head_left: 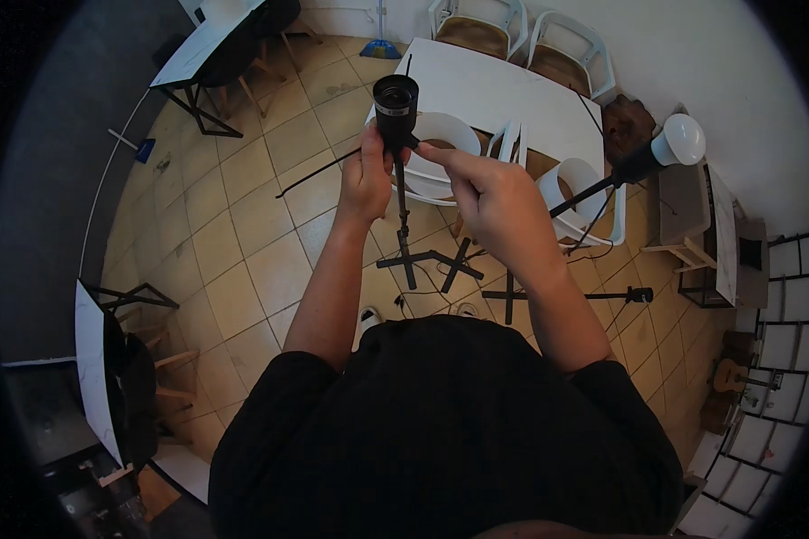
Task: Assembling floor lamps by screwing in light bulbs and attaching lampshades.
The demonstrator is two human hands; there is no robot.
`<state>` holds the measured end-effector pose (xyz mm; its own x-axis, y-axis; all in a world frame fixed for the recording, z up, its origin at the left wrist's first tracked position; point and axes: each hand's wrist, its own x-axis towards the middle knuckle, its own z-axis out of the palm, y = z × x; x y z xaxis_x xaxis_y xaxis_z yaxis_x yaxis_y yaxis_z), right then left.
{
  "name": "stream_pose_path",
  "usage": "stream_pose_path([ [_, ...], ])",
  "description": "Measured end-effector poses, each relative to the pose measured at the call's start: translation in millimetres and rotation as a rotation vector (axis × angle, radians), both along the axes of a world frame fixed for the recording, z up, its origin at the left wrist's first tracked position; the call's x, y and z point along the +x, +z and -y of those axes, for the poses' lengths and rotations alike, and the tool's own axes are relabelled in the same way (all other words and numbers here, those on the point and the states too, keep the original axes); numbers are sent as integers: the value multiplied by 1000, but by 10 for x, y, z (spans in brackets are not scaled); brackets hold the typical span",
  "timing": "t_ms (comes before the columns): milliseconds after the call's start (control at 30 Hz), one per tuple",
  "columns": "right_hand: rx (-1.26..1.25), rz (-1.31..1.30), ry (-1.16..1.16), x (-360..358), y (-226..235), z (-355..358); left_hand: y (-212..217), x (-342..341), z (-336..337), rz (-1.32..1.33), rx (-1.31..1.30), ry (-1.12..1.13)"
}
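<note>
In front of me stands a thin black light stand (402, 193), topped by an upright black lamp socket (395, 101) with no bulb in its round opening. My left hand (367, 175) is wrapped round the socket's lower part from the left. From the right, my right hand (503, 202) closes its thumb and forefinger at a small black part (413, 141) beside the socket's base; the fingers partly hide it. A thin black rod (319, 172) sticks out to the left. On my right, a second black socket (636, 165) on a tilted pole holds a white bulb (680, 139).
A white table (521, 97) stands ahead, with white chairs (481, 31) behind and nearer ones in front. White cylinders (568, 184) rest by the near chairs. Black stand feet (409, 263) and cables lie across the tiled floor. More tables (99, 377) line the left side.
</note>
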<state>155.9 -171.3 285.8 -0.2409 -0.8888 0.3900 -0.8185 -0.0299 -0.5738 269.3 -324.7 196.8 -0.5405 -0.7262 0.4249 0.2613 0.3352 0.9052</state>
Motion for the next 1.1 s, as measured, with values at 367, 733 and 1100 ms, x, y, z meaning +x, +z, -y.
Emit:
stream_pose_path([
  [367, -12, 12, -5, 18, -81, 26, 11, -19, 4, -25, 23, 15],
  [733, -33, -27, 2, 107, -108, 36, 3, 57, 37, 5, 31, 26],
  [1100, -80, 246, -36, 76, -102, 16, 91, 84, 59, -3, 33, -73],
])
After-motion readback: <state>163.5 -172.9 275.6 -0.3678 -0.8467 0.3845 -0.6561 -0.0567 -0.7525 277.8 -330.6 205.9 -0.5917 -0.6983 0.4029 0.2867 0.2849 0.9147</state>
